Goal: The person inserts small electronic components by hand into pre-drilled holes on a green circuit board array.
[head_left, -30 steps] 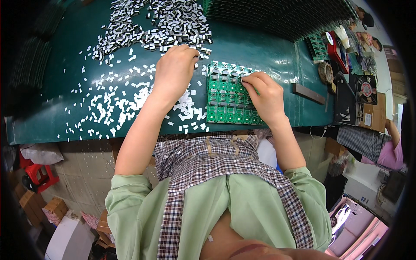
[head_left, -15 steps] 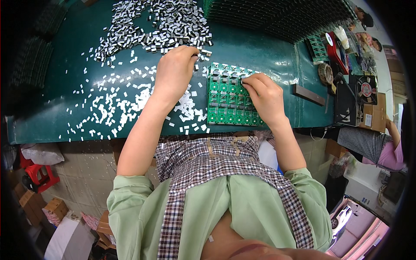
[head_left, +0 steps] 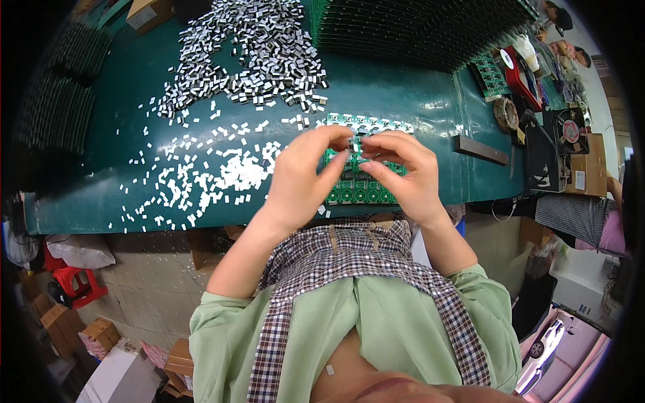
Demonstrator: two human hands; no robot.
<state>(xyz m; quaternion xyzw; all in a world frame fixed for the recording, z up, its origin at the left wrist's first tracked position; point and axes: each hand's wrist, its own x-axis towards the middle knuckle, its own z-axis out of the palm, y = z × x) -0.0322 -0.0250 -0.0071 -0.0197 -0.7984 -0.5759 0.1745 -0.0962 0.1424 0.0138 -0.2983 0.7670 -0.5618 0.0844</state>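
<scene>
A green circuit-board panel [head_left: 363, 195] lies on the table in front of me, with rows of round pads and small dark parts. Above its middle, my left hand [head_left: 306, 173] pinches a small dark-and-silver connector [head_left: 355, 144] between thumb and index finger; the fingertips partly hide it. Close against its right side is my right hand [head_left: 406, 168], thumb and index finger curved and apart. Whether the right fingertips touch the connector is hard to see. Beyond the panel, to the left, spreads a large heap of similar connectors [head_left: 269, 60].
Small white slips [head_left: 235, 176] are strewn across the green table [head_left: 416, 94] at left. Stacked panels [head_left: 403, 33] rise at the back, others [head_left: 57, 101] at far left. A dark bar [head_left: 481, 149] lies right, near a black fan [head_left: 571, 131] and a red bin [head_left: 521, 80].
My left hand has come from the heap's edge, right and nearer, over the panel, now with a connector. The right hand has shifted slightly toward it, its fingers spread wider.
</scene>
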